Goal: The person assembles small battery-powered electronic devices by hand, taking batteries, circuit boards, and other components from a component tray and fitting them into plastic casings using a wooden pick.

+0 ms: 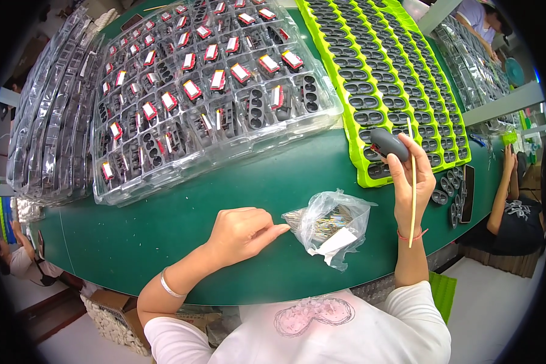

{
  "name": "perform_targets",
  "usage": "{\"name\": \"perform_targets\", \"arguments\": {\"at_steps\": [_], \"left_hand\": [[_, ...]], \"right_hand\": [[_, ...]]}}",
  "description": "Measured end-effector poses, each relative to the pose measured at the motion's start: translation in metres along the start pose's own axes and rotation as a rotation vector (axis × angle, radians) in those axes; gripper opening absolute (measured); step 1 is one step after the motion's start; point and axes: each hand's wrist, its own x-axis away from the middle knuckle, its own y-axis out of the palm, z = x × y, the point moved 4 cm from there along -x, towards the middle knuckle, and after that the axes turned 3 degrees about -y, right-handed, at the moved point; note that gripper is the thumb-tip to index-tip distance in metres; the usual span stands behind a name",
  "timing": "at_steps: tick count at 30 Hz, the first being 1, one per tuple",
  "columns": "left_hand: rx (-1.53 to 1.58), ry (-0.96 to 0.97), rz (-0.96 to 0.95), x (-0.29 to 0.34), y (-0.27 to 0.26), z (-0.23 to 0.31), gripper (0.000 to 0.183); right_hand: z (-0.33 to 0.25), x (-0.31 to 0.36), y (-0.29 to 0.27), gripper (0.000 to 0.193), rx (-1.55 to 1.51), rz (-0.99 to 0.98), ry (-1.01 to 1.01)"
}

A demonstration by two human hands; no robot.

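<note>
In my right hand (414, 176), held up over the front edge of the green tray, is a dark grey oval plastic casing (389, 144). Something red shows at the casing's left end. A thin pale stick (413, 200) runs upright along the same hand, gripped with it. My left hand (241, 233) is closed above the table, thumb and forefinger pinched beside a clear plastic bag (361, 212). Whatever that pinch holds, if anything, is too small to make out. Many thin metal pins (327, 223) and a white slip (335, 244) lie in the bag.
A clear compartment tray (224, 142) with red-and-white parts and dark pieces covers the back left. Behind my right hand lies a bright green tray (370, 177) of dark casings. Stacked clear trays (48, 121) stand far left. Loose oval parts (440, 197) lie right, near a co-worker's arm (500, 206).
</note>
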Motion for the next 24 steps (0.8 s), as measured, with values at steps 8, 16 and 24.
{"name": "perform_targets", "arguments": {"at_steps": [8,16,24], "left_hand": [[0.045,0.008,0.018,0.004,-0.001,-0.001,0.035],[0.092,0.009,0.057,0.015,-0.003,-0.004,0.037],[0.101,0.013,0.004,0.014,-0.004,-0.004,0.035]], "right_hand": [[-0.018,0.023,0.005,0.037,0.214,-0.177,-0.117],[-0.030,0.030,0.026,0.030,0.242,-0.228,-0.294],[-0.011,0.003,-0.012,0.029,0.381,0.001,-0.194]]}}
